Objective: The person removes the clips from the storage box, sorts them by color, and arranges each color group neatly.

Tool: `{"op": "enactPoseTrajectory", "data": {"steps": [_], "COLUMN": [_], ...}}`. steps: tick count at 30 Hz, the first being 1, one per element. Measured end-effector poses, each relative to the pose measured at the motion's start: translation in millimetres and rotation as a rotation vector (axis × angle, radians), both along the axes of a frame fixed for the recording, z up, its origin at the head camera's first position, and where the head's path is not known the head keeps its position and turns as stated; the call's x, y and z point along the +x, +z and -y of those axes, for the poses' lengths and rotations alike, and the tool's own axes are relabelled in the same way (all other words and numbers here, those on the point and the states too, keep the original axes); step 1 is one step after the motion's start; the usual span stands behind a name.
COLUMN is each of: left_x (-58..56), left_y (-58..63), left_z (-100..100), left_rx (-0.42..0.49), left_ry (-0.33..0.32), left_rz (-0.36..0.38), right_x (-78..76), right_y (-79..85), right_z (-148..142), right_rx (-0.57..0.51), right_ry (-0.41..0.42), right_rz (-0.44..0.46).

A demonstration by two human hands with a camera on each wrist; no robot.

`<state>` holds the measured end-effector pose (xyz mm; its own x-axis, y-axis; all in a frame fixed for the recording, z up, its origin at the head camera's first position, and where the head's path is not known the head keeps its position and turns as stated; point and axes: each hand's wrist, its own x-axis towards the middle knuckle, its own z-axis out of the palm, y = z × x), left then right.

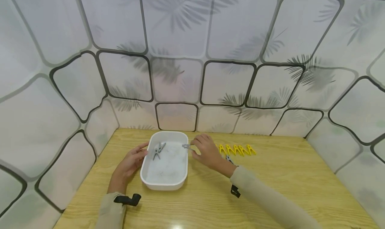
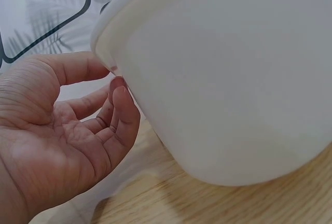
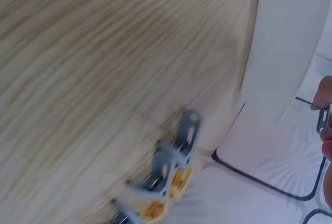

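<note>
A white plastic basin (image 1: 164, 186) stands on the table, and my left hand (image 1: 130, 162) holds it at its left side. In the left wrist view the thumb reaches the rim and the curled fingertips (image 2: 124, 99) lie against the outer wall. My right hand (image 1: 207, 152) pinches a grey clothespin (image 1: 185, 146) between thumb and fingers, over the basin's right rim. The right wrist view shows this held clothespin (image 3: 323, 120) at its right edge. Inside the basin, grey clothespins (image 1: 157, 153) lie together near the left wall.
Right of the basin, several yellow clothespins (image 1: 236, 150) stand in a row on the wooden table (image 1: 210, 202). Grey clothespins (image 1: 229, 159) are in front of them, partly hidden by the right forearm. A patterned cloth wall (image 1: 177, 82) rises behind the table.
</note>
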<state>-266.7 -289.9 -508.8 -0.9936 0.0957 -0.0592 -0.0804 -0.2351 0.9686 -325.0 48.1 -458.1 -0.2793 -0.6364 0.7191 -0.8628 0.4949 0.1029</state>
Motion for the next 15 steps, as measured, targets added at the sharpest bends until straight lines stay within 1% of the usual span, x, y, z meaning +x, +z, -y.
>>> {"op": "enactPoseTrajectory", "data": {"steps": [4, 8, 10, 15], "left_x": [-1.1, -2.2, -2.4, -1.1], "left_y": [-0.5, -0.6, -0.5, 0.6], "left_z": [-0.3, 0.1, 0.6, 0.5], "left_rx": [0.0, 0.008, 0.007, -0.001], "left_ry": [0.009, -0.003, -0.024, -0.03], "left_rz": [0.004, 0.001, -0.007, -0.005], "right_x": [-5.7, -9.4, -10.2, -12.4], "right_y": [-3.0, -5.8, -7.3, -11.3], "right_z": [-21.2, -43.5, -54.4, -76.6], "right_rx": [-0.022, -0.028, -0.022, 0.013], "right_ry": [-0.021, -0.064, -0.083, -0.142], "right_rz": [0.018, 0.046, 0.071, 0.091]}}
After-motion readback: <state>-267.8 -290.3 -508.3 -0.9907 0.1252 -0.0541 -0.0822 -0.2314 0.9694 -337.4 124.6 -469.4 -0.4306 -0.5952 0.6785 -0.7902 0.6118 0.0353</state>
